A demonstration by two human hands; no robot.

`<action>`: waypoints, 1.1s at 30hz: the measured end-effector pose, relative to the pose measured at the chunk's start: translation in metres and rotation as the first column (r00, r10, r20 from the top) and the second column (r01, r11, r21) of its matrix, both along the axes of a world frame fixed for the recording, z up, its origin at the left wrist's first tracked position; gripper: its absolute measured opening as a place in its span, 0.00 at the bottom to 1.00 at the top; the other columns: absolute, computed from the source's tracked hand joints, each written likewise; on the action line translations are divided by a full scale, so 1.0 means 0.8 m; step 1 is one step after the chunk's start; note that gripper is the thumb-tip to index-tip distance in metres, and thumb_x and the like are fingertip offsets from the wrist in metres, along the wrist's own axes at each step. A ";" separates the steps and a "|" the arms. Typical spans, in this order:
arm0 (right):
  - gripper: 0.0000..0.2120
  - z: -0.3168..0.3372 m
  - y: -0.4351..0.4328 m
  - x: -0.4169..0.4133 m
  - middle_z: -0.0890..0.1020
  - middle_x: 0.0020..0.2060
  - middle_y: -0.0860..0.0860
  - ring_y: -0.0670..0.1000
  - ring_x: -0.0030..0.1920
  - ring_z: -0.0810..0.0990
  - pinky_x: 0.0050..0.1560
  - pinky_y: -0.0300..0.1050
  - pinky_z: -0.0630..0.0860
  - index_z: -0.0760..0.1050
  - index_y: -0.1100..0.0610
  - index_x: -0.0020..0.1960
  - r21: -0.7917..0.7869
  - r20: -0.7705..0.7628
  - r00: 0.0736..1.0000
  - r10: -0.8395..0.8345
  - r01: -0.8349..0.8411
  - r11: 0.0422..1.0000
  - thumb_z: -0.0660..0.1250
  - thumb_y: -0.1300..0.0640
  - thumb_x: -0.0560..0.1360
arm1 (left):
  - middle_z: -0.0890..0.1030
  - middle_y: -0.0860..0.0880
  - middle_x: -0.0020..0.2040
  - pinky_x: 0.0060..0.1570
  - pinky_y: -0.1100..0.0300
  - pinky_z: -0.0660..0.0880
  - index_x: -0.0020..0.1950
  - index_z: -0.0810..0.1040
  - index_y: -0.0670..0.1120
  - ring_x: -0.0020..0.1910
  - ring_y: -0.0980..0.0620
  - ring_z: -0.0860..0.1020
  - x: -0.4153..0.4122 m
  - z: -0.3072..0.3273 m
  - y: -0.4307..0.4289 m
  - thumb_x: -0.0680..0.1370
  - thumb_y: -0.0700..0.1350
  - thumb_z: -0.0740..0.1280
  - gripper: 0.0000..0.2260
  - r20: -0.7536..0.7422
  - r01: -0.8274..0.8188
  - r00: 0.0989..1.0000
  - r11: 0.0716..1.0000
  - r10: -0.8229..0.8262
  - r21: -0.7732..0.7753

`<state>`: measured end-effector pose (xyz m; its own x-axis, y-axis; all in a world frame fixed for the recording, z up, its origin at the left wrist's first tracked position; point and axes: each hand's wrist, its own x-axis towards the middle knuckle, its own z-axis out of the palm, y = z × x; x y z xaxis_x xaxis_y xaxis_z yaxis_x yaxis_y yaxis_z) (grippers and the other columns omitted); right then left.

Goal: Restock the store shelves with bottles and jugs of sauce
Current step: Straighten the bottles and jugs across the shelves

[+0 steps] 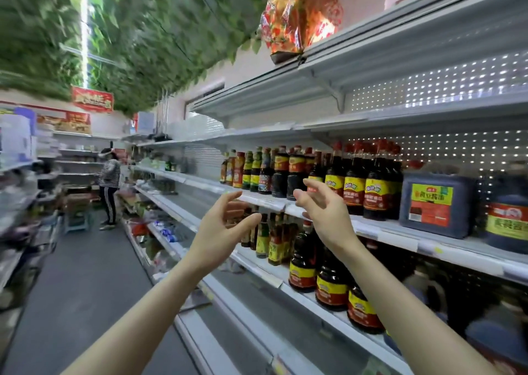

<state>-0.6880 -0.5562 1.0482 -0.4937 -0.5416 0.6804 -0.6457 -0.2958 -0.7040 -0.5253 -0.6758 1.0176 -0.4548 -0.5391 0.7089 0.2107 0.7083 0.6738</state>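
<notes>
Dark sauce bottles, empty hands raised

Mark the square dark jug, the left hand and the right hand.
square dark jug [431,204]: head view, front label.
left hand [217,228]: head view, middle of hand.
right hand [325,211]: head view, middle of hand.

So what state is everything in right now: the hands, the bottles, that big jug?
left hand, open, fingers loosely curved, holding nothing.
right hand, open, holding nothing.
dark bottles, upright in a row on the middle shelf, red caps on.
square jug, upright on the same shelf, right of those bottles.
lower bottles, upright on the lower shelf.
</notes>
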 end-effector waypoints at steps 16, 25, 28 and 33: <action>0.22 -0.001 -0.264 -0.143 0.81 0.56 0.51 0.48 0.57 0.79 0.54 0.42 0.78 0.70 0.54 0.69 -0.012 0.050 0.987 -0.155 0.156 0.988 0.66 0.49 0.77 | 0.78 0.54 0.57 0.56 0.61 0.75 0.69 0.68 0.52 0.57 0.59 0.77 -0.167 0.017 -0.291 0.71 0.56 0.70 0.29 0.073 0.168 0.983 0.986 -0.168 0.005; 0.21 -0.056 -0.314 -0.212 0.80 0.58 0.54 0.51 0.57 0.79 0.42 0.33 0.77 0.70 0.54 0.69 0.114 0.096 0.913 -0.396 0.385 0.916 0.66 0.51 0.78 | 0.78 0.50 0.58 0.59 0.53 0.75 0.66 0.69 0.54 0.58 0.55 0.77 -0.286 -0.040 -0.380 0.74 0.50 0.71 0.22 0.129 0.402 0.900 0.907 -0.416 0.123; 0.22 -0.076 -0.337 -0.225 0.80 0.58 0.54 0.45 0.52 0.80 0.47 0.35 0.77 0.71 0.54 0.69 0.124 0.109 0.862 -0.494 0.482 0.868 0.66 0.49 0.77 | 0.78 0.51 0.58 0.60 0.51 0.74 0.68 0.70 0.51 0.58 0.57 0.76 -0.323 -0.061 -0.413 0.74 0.50 0.71 0.24 0.148 0.480 0.856 0.867 -0.496 0.131; 0.21 -0.106 -0.383 -0.242 0.82 0.53 0.51 0.46 0.53 0.81 0.56 0.42 0.76 0.71 0.53 0.68 0.133 0.179 0.775 -0.606 0.591 0.795 0.67 0.49 0.77 | 0.79 0.50 0.57 0.56 0.62 0.73 0.69 0.69 0.48 0.55 0.59 0.77 -0.379 -0.092 -0.473 0.74 0.47 0.72 0.25 0.198 0.578 0.768 0.793 -0.609 0.194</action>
<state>-0.8817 -0.8625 0.9634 -0.8545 -0.1301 0.5028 -0.5184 0.1544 -0.8411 -0.8285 -1.0540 0.9443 -0.8560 -0.1753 0.4864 0.3858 0.4098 0.8266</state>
